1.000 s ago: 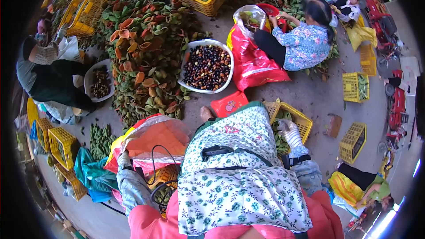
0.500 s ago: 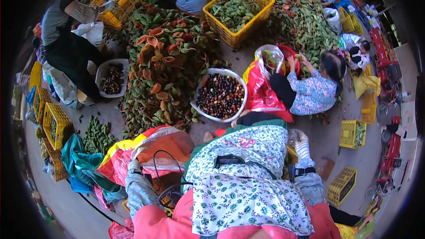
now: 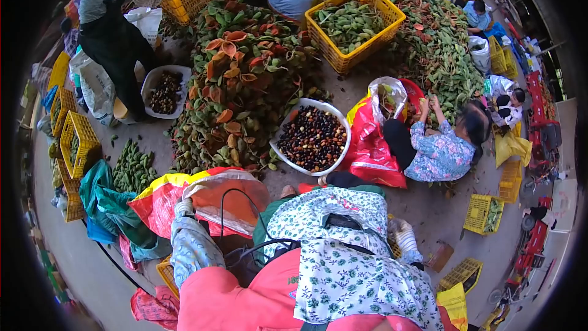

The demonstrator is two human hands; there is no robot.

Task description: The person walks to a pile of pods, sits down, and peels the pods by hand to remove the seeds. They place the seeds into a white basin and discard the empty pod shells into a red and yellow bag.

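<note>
My left hand (image 3: 184,208), in a pale glove, is closed on the rim of a red, yellow and white woven sack (image 3: 160,203). The sack's orange-pink inside faces up. My right hand (image 3: 399,230), in a white striped glove, hangs beside my flowered apron (image 3: 361,282); its fingers are blurred and partly hidden, so what it holds, if anything, does not show. Ahead of me stands a white basin (image 3: 346,141) full of dark and brown round seeds. Behind it rises a heap of green pods and orange-brown husks (image 3: 229,86).
A yellow crate (image 3: 386,29) of green pods stands beyond the basin. At right, a seated person (image 3: 444,147) works beside a red sack (image 3: 370,156). Another person (image 3: 107,30) stands at left near a second basin (image 3: 182,92). Green pods (image 3: 133,168) lie on the floor.
My view has shifted, so the basin, crate and seated person sit further right and lower. My left hand stays at the sack's rim. My right hand has dropped lower beside the apron.
</note>
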